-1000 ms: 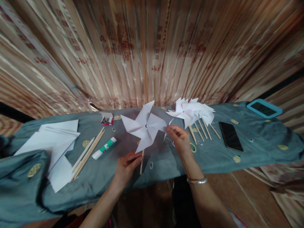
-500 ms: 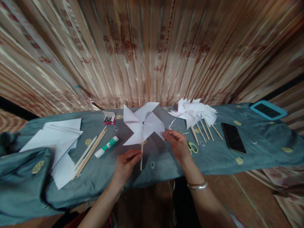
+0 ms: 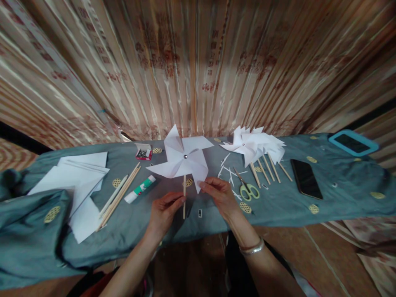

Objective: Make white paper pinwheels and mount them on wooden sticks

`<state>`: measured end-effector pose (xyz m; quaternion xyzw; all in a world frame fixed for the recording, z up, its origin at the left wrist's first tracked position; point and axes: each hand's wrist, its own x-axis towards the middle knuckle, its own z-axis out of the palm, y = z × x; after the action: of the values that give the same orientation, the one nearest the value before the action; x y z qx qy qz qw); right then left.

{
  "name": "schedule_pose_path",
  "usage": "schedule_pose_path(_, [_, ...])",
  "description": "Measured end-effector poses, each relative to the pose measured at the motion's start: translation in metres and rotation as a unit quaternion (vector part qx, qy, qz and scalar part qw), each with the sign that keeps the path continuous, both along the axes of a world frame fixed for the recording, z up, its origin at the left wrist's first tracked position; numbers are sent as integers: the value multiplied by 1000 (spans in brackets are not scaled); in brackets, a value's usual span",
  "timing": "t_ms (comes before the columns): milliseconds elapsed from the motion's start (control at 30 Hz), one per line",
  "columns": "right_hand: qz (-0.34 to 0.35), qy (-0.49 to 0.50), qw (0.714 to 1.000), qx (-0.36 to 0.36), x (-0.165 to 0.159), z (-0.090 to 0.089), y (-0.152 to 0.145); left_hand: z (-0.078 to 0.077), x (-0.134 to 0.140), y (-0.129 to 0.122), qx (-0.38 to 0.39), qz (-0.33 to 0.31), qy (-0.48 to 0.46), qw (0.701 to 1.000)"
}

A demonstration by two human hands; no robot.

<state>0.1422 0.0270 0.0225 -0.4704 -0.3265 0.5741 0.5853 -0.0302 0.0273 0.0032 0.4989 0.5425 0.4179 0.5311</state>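
The person's left hand point(image 3: 165, 210) is pinched round the wooden stick point(image 3: 185, 185) of a white paper pinwheel point(image 3: 182, 163), held over the middle of the cloth-covered desk point(image 3: 278, 212). The right hand point(image 3: 219, 196) is at the lowest blade; whether its fingertips grip or only touch cannot be told. Just right of it lie paper scraps point(image 3: 230, 175) and scissors point(image 3: 249, 192). Farther out, more pinwheels point(image 3: 256, 144) overlap near the far edge, and paper sheets point(image 3: 83, 222) spread toward the left end.
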Motion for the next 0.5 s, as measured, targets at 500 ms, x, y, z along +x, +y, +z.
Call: schedule_pose_path(500, [49, 14, 999, -12, -16, -3, -5, 0, 5, -2, -8, -14, -28, 999])
